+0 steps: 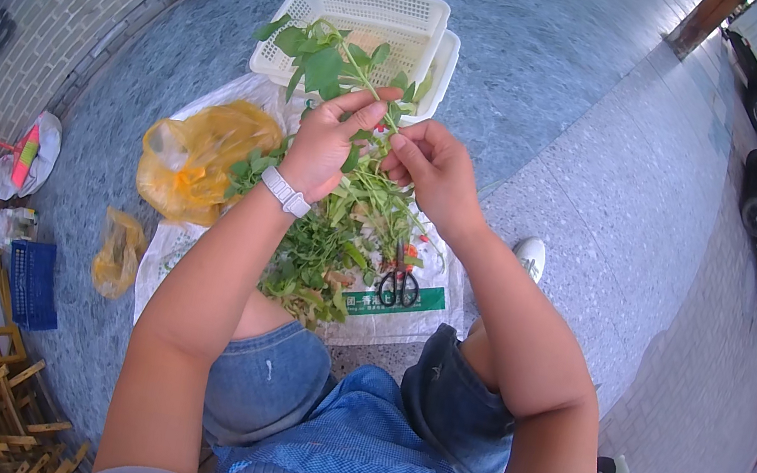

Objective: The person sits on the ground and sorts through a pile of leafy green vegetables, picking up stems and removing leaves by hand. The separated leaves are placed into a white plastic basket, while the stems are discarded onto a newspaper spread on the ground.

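Note:
A long leafy green stem is held up between my two hands, over a pile of greens. My left hand, with a pale watch at the wrist, pinches it midway, the leafy top pointing to the upper left. My right hand grips its lower end between thumb and fingers. Below them the loose stems and leaves lie heaped on a white woven sack with a green printed band. Black-handled scissors rest on the sack, right of the heap. Beyond the hands stands a white perforated plastic basket.
Left of the greens lie a knotted yellow plastic bag and a smaller one. A blue crate and wooden stools stand at the lower left. A wooden post rises upper right; vehicles are parked beyond the paving.

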`<state>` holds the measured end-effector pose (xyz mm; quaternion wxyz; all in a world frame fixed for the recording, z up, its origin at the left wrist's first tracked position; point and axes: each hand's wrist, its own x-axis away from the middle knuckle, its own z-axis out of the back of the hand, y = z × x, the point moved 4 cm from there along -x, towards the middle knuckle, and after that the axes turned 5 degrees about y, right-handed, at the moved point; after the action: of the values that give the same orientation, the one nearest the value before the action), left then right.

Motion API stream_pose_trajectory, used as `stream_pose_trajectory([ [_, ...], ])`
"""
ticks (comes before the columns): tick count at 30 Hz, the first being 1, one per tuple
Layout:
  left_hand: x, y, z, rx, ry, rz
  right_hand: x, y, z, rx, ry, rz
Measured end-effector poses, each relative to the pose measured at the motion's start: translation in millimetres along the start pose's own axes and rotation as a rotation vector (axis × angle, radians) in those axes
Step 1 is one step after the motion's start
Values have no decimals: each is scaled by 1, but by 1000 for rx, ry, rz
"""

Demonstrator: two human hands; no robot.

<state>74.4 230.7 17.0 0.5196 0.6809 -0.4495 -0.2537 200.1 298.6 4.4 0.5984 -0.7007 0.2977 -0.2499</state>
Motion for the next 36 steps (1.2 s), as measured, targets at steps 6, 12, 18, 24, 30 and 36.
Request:
stream_pose_trajectory([
  [6, 0, 14, -1, -651, -31, -437, -2, -2, 4, 13, 0, 5],
  [12, -16, -6, 6, -713, -57, -342, -8, 15, 14, -48, 30, 115],
  [18, -21, -17, 9, -390, -196, -225, -13, 22, 10, -64, 44, 65],
  [24, -35, -48, 29, -271, -227, 43, -19, 34, 24, 125, 158, 191],
  [30, -29, -46, 29, -496, -8, 24, -3, 13, 30, 302, 222, 78],
  [36, -58, -68, 54, -416, -172, 47, -7, 24, 33, 431, 301, 77],
])
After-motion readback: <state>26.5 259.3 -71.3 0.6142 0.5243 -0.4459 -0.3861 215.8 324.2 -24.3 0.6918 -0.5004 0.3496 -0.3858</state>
